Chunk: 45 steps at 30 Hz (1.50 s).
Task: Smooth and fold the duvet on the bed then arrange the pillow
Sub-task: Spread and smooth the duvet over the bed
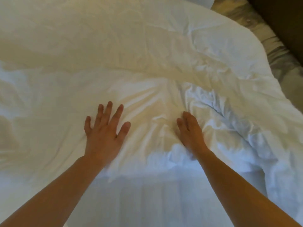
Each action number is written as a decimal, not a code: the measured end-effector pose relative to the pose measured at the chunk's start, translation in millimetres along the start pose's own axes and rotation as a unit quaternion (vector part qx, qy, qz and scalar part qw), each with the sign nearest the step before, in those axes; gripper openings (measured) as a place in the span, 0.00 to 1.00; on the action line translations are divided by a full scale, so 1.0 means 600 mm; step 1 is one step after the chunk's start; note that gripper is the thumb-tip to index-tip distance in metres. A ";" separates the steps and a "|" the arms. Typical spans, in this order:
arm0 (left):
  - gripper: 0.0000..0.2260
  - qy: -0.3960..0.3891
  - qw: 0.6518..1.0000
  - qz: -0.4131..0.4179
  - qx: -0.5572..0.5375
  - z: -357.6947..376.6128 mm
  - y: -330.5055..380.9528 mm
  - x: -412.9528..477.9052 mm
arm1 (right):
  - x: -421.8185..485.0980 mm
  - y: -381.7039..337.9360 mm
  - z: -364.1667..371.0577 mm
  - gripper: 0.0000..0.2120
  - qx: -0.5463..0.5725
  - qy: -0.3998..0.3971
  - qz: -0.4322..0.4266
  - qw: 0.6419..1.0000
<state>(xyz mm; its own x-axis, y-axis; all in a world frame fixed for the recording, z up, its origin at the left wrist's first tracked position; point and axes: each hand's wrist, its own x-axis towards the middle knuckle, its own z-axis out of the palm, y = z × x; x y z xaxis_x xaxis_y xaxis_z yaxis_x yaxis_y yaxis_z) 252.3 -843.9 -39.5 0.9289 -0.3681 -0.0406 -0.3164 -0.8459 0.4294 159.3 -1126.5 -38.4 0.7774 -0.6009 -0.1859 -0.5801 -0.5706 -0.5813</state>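
Both hands pressed flat on a rumpled white duvet

The left hand (105, 130) lies palm down with its fingers (118, 112) spread wide, gripping nothing; the right hand (191, 130) rests on its edge, fingers (186, 117) straight and together, pushed against a ridge of cloth and also holding nothing. Between and ahead of the hands the white duvet (131, 54) is drawn into creases fanning outward, with a denser crumpled patch just right of the right hand. The duvet covers nearly the whole bed and lies smoother toward the far left. Its right edge curves along the upper right, where a strip of grey patterned bedding (278, 53) shows beside it, and a dark brown surface (282, 17) lies beyond that. A pale pillow corner (208, 1) pokes in at the top edge, touching the duvet. Near the person, the cloth hangs smooth over the bed's near side.
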 end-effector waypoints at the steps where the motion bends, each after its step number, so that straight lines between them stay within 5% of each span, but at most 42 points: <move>1: 0.33 -0.027 0.999 0.019 0.006 0.017 0.031 0.002 | -0.027 0.011 -0.018 0.24 0.103 0.012 0.046 0.994; 3: 0.35 -0.095 0.995 0.030 0.023 0.059 0.071 0.001 | -0.064 0.030 -0.058 0.22 0.320 0.077 0.147 0.933; 5: 0.36 -0.133 0.989 0.023 0.055 0.101 0.081 -0.012 | -0.091 0.067 -0.101 0.29 0.532 0.138 0.225 0.804; 8: 0.36 -0.126 0.989 0.020 0.074 0.128 0.070 -0.022 | -0.122 0.133 -0.173 0.45 0.677 0.216 0.247 0.658; 10: 0.36 -0.126 0.989 0.020 0.078 0.130 0.066 -0.019 | -0.143 0.184 -0.220 0.47 0.752 0.267 0.246 0.550; 12: 0.36 -0.131 0.988 0.019 0.079 0.132 0.065 -0.015 | -0.172 0.208 -0.247 0.39 0.744 0.319 0.297 0.507; 13: 0.36 -0.131 0.988 0.019 0.078 0.133 0.065 -0.015 | -0.180 0.232 -0.250 0.29 0.784 0.328 0.287 0.443; 14: 0.36 -0.128 0.989 0.019 0.077 0.133 0.066 -0.016 | -0.193 0.244 -0.259 0.17 0.767 0.333 0.306 0.455; 16: 0.35 -0.125 0.989 0.016 0.076 0.133 0.070 -0.018 | -0.189 0.278 -0.273 0.13 0.762 0.383 0.307 0.422; 18: 0.35 -0.123 0.989 0.019 0.078 0.130 0.071 -0.018 | -0.184 0.289 -0.306 0.23 0.683 0.453 0.365 0.442; 20: 0.35 -0.121 0.989 0.020 0.076 0.126 0.074 -0.021 | -0.158 0.276 -0.367 0.35 0.575 0.451 0.347 0.587; 21: 0.35 -0.116 0.991 0.016 0.065 0.123 0.080 -0.023 | -0.130 0.278 -0.402 0.39 0.551 0.474 0.326 0.604; 22: 0.36 -0.107 0.993 0.008 0.042 0.119 0.091 -0.024 | -0.109 0.263 -0.442 0.41 0.585 0.485 0.300 0.577; 24: 0.37 -0.082 0.996 0.002 -0.024 0.108 0.134 -0.024 | -0.055 0.233 -0.522 0.39 0.561 0.498 0.236 0.618; 28: 0.36 -0.092 0.992 0.070 -0.042 0.121 0.282 -0.017 | 0.073 0.193 -0.632 0.29 0.365 0.337 0.166 0.852; 31: 0.33 -0.126 0.987 0.096 0.015 0.182 0.402 -0.014 | 0.138 0.267 -0.620 0.32 0.183 0.166 0.105 0.963; 35: 0.33 -0.128 0.990 0.007 0.056 0.296 0.465 -0.029 | 0.194 0.418 -0.542 0.31 -0.033 0.003 0.109 0.994; 39: 0.35 -0.058 0.993 -0.029 0.102 0.356 0.478 -0.032 | 0.198 0.533 -0.525 0.28 -0.131 -0.061 0.072 0.987; 43: 0.39 -0.020 0.989 -0.143 0.012 0.369 0.572 -0.030 | 0.153 0.623 -0.591 0.29 -0.099 0.002 0.003 0.995; 45: 0.36 -0.018 0.989 -0.146 -0.027 0.379 0.648 -0.036 | 0.113 0.693 -0.615 0.32 -0.100 0.082 0.072 0.989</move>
<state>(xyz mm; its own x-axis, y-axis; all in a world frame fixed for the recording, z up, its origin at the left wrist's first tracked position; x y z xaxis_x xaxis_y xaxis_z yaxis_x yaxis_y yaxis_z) 65.5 -1252.7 -77.1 0.9713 -0.1252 -0.2020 -0.0239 -0.8970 0.4413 -118.6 -1611.0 -0.4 0.6434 -0.7569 -0.1143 -0.7305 -0.5625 -0.3873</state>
